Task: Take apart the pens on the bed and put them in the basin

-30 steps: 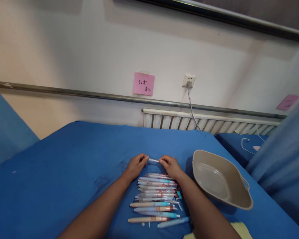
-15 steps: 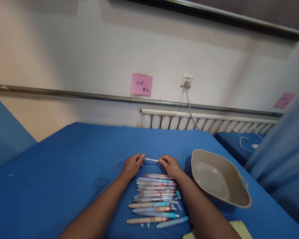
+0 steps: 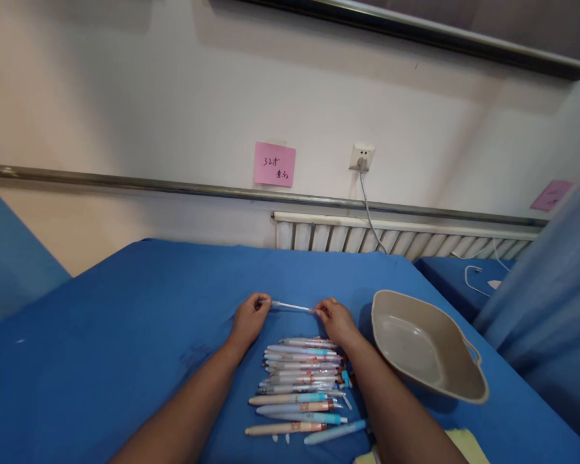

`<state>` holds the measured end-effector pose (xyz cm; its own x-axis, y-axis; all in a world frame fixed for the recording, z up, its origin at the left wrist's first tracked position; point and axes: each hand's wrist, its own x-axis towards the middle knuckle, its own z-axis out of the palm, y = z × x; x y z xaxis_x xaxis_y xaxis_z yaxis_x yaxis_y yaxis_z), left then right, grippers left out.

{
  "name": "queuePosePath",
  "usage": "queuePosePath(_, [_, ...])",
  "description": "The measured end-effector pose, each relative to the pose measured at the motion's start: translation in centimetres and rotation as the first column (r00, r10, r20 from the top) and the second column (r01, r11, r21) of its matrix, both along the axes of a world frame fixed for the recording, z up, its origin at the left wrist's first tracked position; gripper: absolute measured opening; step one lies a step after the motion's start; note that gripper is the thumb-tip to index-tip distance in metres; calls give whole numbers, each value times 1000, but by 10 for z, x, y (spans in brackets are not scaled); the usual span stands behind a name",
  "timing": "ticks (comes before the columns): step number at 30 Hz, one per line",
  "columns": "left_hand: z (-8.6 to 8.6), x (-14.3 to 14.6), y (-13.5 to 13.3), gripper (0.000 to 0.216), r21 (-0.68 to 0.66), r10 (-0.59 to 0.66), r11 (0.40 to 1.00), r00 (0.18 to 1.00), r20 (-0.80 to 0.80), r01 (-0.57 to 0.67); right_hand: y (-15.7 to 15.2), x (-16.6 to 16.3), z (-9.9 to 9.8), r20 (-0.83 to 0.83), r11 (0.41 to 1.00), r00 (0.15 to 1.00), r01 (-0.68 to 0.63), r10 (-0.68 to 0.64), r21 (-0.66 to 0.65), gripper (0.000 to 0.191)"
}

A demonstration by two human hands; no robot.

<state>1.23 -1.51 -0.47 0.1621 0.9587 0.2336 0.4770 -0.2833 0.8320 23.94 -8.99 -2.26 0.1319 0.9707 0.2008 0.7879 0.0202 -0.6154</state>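
Note:
My left hand (image 3: 249,317) and my right hand (image 3: 334,319) hover over the blue table (image 3: 125,322), each pinching one end of a thin white pen refill (image 3: 292,307) stretched level between them. The fingers of both hands are closed on it. Just below my hands lies a row of several pens (image 3: 299,380) in pale blue, pink and beige, laid side by side between my forearms. One light blue pen (image 3: 336,432) lies slanted at the near end of the row.
A beige plastic basin (image 3: 428,351) stands tilted to the right of the pens. A yellow cloth (image 3: 468,448) shows at the bottom edge. Behind the table are a radiator (image 3: 396,237), a wall socket with a cable (image 3: 362,158) and a pink note (image 3: 274,164).
My hands have drawn apart: the left one moved left, and more of the white refill now shows between them. The pens and basin have not moved.

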Motion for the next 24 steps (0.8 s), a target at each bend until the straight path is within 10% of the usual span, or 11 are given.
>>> queuePosePath(24, [2, -7, 3, 25, -134, -226, 963, 972, 67, 233, -7, -15, 15, 150, 994, 982, -109, 111, -24, 9])
